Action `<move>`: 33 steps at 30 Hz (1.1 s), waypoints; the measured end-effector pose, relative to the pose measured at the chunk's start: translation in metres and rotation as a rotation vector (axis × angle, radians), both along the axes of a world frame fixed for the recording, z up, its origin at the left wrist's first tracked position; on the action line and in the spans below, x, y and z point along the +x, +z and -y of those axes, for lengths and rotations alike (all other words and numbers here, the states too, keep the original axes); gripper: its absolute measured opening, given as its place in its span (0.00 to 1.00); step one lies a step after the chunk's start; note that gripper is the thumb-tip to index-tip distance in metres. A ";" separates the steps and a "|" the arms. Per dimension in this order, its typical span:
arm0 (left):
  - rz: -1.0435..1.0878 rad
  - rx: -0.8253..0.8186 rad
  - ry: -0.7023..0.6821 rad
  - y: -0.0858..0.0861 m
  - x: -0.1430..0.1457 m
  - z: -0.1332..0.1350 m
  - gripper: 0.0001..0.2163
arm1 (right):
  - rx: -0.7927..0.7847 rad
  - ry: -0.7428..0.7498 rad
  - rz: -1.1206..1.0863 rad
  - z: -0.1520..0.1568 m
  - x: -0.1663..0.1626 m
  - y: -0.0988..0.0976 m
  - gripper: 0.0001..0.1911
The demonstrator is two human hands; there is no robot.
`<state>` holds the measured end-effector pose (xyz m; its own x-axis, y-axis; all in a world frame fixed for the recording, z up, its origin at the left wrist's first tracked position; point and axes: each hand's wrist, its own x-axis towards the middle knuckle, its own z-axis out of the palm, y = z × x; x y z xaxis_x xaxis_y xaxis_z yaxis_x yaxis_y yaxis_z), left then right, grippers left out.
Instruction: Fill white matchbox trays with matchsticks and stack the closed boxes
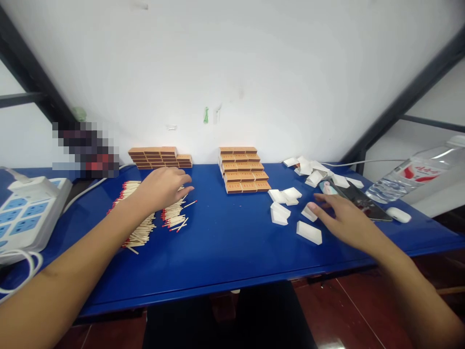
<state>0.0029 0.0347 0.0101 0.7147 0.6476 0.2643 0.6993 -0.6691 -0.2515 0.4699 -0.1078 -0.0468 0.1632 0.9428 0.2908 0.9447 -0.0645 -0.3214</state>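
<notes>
My left hand (pixel 162 188) rests palm down on a pile of red-tipped matches (pixel 174 216) at the left of the blue table (pixel 225 247), its fingers curled over them. Whether it grips any is hidden. More matches (pixel 127 194) lie in a long heap beside my forearm. My right hand (pixel 343 218) lies flat with fingers stretched out, its fingertips touching a small white inner matchbox tray (pixel 309 212). Several other white trays (pixel 281 203) lie scattered around it, one (pixel 309 232) just in front of the hand.
Two stacks of brown matchbox sleeves (pixel 242 169) (pixel 160 157) stand at the wall. A phone (pixel 358 198), a white earbud case (pixel 398 214) and a lying water bottle (pixel 417 177) sit at the right. A white power strip (pixel 25 208) with cables is at the left edge.
</notes>
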 end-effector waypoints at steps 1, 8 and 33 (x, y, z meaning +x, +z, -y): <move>0.003 -0.004 -0.002 -0.001 0.000 -0.001 0.16 | 0.027 -0.002 0.079 0.012 -0.007 -0.002 0.38; 0.075 -0.035 0.002 -0.004 -0.004 -0.004 0.16 | -0.027 0.105 0.077 0.058 -0.032 -0.012 0.25; 0.502 -0.148 -0.189 -0.005 -0.021 0.033 0.22 | -0.200 0.574 -0.851 -0.103 -0.265 0.030 0.03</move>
<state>-0.0178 0.0022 0.0049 0.6319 0.5763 0.5183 0.5737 -0.7974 0.1873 0.2045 -0.0053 -0.0168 -0.2469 0.9616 0.1199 0.3165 0.1970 -0.9279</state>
